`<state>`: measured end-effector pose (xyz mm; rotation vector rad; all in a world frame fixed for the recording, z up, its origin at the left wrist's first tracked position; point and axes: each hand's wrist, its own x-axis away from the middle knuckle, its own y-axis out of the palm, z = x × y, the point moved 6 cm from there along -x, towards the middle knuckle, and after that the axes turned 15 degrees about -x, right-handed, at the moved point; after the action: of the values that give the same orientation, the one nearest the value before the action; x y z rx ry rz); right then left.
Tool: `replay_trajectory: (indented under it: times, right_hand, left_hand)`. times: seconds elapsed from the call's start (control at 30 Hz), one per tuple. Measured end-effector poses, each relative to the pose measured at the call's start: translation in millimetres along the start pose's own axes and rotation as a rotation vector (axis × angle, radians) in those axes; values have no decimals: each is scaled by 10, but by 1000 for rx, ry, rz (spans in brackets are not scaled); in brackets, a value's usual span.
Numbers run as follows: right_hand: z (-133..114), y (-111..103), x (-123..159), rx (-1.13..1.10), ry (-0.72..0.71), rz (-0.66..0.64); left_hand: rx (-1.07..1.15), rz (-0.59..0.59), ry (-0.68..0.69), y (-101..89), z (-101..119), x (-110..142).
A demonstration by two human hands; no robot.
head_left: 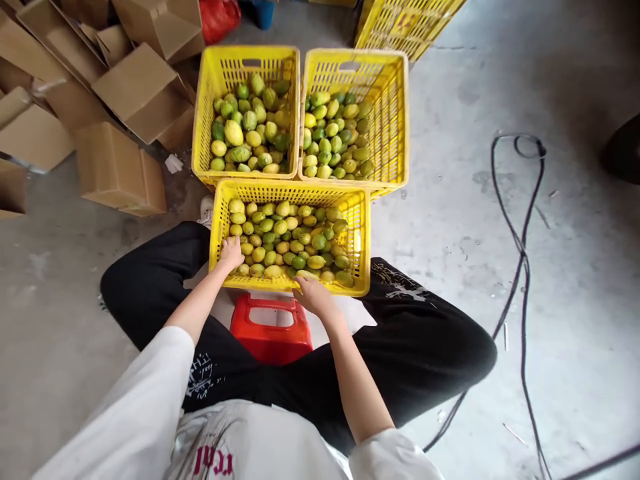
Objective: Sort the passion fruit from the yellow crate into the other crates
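Observation:
A yellow plastic crate [365, 240] of green and yellow lemons [280, 227] stands between my knees. My left hand [231, 255] is at its left end, fingers loosely apart and reaching over the rim beside the lemons. At the near long side, my right hand [314, 295] has its fingers bent over the rim, with the thumb low on the outer side. No lemon shows in either hand, though the fingertips are partly hidden. Under the near side is a red plastic stool [270, 347].
Two more yellow crates, left [197, 127] and right [404, 127], hold lemons just beyond. Cardboard boxes [120, 167] pile up at the left. Another yellow crate [405, 27] stands at the back. A black cable [523, 267] loops over the concrete floor at right.

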<state>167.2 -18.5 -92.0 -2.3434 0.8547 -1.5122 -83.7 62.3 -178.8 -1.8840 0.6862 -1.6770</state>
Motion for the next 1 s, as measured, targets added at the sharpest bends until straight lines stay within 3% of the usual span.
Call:
replay_trajectory:
  times: [0.1,0.23,0.33,0.43,0.53,0.7,0.8,1.0]
  right_hand:
    - [125,40,-72,-36,5,20]
    - [396,16,-185,-84,20,126]
    - [634,-171,-411,-93,56,264]
    - [770,-472,-861,-106,21,389]
    - [800,-697,-1474,-140,-41,381]
    - [622,-746,-2289,-157,-164,278]
    - [534,-712,-2513,-149,-139,264]
    - [568,-761,-2661,-145,-56,238]
  left_hand:
    - [-78,-9,-32,-102,2,-156]
    - [-173,-11,82,-257,8,-376]
    - [-184,132,205,-391,89,-544]
    - [-145,204,378,-454,332,-732]
    - [-86,185,497,-459,675,-929]
    - [-109,40,455,-337,1114,-1132]
    - [-140,-3,457,-283,1202,-1156]
    - [-195,-14,595,-242,1125,-1152]
